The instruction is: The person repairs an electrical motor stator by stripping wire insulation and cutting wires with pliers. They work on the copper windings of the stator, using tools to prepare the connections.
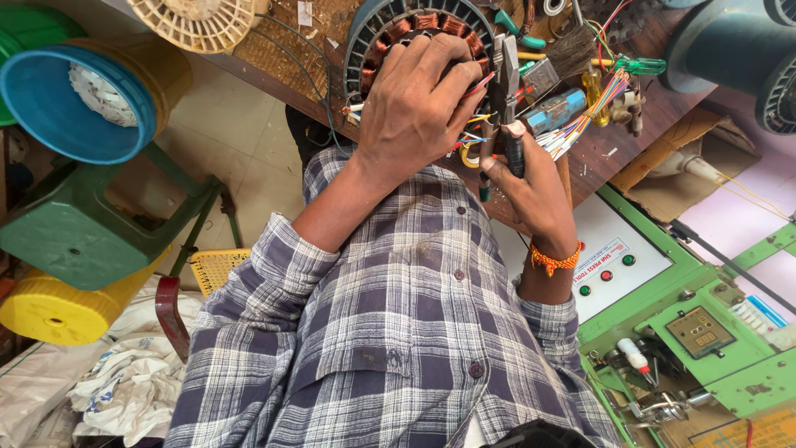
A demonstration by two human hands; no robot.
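Note:
A round motor stator (390, 29) with copper windings lies on the wooden bench (282, 58). My left hand (414, 108) rests flat on top of it, fingers spread over the windings. My right hand (531, 182), with an orange thread band on the wrist, grips the dark handles of a pair of pliers (503, 83). The plier jaws point up beside the stator's right rim, close to my left fingertips. A bundle of coloured wires (580, 116) fans out just right of the pliers. Thin red and yellow leads run under my left hand.
A green screwdriver (638, 65) and small parts lie at the bench's right. A green-and-white machine panel (630, 274) with buttons stands lower right. A blue tub (75, 99), green stool (75, 232), yellow drum (58, 311) and cream fan guard (195, 21) sit left.

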